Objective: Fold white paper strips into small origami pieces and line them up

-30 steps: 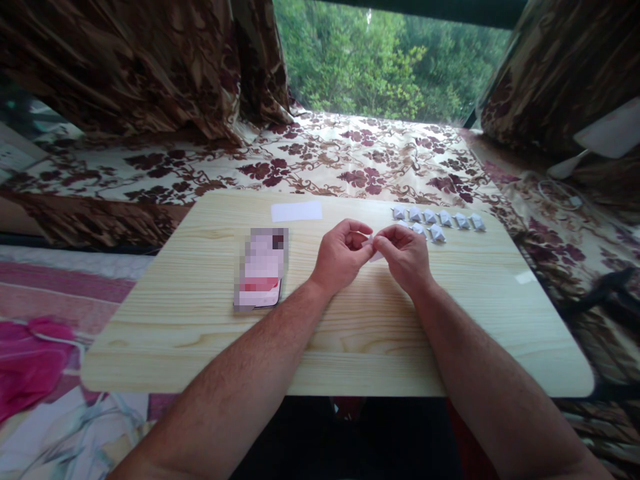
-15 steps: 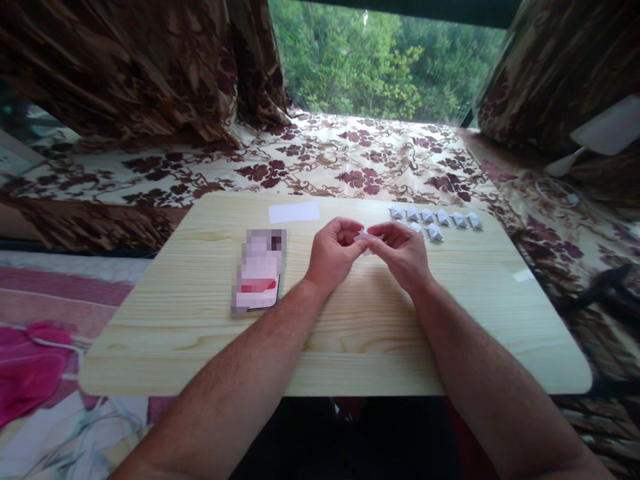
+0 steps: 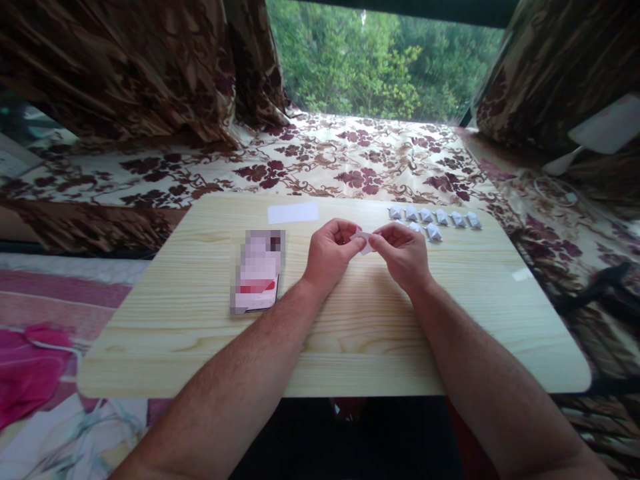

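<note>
Between my two hands is a small folded piece of white paper [image 3: 365,244], held above the middle of the table. My left hand [image 3: 332,252] pinches its left side with thumb and fingers. On the right side, my right hand [image 3: 401,253] pinches it the same way. Fingers cover much of the paper, so its exact folds are hidden. Just beyond my right hand sit several small white folded-paper shapes [image 3: 442,217] in two rows, one of them partly covered by that hand.
The pale wooden table [image 3: 200,353] has rounded corners. A phone [image 3: 257,270], blurred in part, lies left of my hands, and a white paper strip [image 3: 293,213] lies near the far edge. Beyond is a ledge with flowered cloth [image 3: 360,160]. A white lamp [image 3: 607,127] stands at right.
The paper between my fingers has turned slightly and shows a flatter face toward me. Both hands stay in nearly the same place, still pinching it.
</note>
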`<control>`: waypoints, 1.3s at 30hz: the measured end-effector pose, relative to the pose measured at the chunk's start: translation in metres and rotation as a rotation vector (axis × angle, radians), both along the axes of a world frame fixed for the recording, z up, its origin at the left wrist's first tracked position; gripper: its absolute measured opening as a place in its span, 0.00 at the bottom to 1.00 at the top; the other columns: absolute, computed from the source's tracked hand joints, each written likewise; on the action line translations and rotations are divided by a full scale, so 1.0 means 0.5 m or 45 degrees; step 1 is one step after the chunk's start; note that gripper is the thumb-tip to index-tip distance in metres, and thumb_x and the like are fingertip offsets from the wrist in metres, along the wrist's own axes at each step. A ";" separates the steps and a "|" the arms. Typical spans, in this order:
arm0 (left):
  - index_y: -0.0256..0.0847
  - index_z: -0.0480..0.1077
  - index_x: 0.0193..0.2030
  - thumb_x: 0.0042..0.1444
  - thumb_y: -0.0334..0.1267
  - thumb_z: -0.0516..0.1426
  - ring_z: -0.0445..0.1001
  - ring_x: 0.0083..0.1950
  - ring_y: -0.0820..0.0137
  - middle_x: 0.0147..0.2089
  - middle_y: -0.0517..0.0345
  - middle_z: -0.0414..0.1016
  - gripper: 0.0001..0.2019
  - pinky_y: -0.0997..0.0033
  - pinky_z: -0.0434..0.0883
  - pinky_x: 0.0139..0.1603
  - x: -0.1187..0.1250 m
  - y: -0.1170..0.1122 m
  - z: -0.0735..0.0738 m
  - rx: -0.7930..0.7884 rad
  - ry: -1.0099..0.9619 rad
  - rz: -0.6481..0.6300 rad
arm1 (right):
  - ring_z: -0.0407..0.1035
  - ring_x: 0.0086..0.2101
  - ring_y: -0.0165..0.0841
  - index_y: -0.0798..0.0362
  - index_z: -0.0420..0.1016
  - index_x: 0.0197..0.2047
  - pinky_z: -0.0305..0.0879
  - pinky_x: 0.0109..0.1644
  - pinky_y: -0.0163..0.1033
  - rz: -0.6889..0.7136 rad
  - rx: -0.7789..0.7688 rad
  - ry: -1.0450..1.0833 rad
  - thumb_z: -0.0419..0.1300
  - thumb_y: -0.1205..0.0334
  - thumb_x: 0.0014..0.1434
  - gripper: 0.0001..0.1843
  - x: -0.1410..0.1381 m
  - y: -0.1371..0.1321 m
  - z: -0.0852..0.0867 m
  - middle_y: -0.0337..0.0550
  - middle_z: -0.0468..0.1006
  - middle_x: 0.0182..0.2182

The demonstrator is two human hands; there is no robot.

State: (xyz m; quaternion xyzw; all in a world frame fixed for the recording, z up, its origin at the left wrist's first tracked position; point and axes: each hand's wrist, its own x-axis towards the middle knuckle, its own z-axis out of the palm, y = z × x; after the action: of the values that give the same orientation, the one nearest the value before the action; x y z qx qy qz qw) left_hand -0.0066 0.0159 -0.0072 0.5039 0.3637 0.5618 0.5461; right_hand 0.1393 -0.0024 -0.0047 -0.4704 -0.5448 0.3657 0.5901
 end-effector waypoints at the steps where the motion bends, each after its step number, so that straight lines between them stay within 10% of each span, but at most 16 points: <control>1: 0.38 0.73 0.36 0.46 0.36 0.67 0.72 0.30 0.75 0.29 0.61 0.74 0.11 0.74 0.70 0.34 0.000 0.000 0.000 -0.004 -0.007 -0.004 | 0.68 0.25 0.29 0.52 0.76 0.29 0.67 0.31 0.37 -0.004 0.006 -0.005 0.69 0.54 0.53 0.11 -0.001 0.000 0.000 0.38 0.76 0.24; 39: 0.38 0.72 0.27 0.50 0.44 0.65 0.68 0.27 0.74 0.24 0.61 0.71 0.12 0.74 0.66 0.30 0.000 -0.003 -0.002 -0.071 0.060 -0.070 | 0.61 0.22 0.26 0.53 0.74 0.23 0.58 0.26 0.35 0.021 -0.070 -0.026 0.67 0.63 0.49 0.07 0.009 0.003 -0.001 0.34 0.71 0.19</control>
State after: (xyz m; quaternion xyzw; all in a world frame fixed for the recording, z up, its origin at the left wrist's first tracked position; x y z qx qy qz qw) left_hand -0.0067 0.0144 -0.0084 0.5114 0.3778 0.5244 0.5663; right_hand 0.1436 -0.0007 -0.0050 -0.4856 -0.5444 0.3808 0.5682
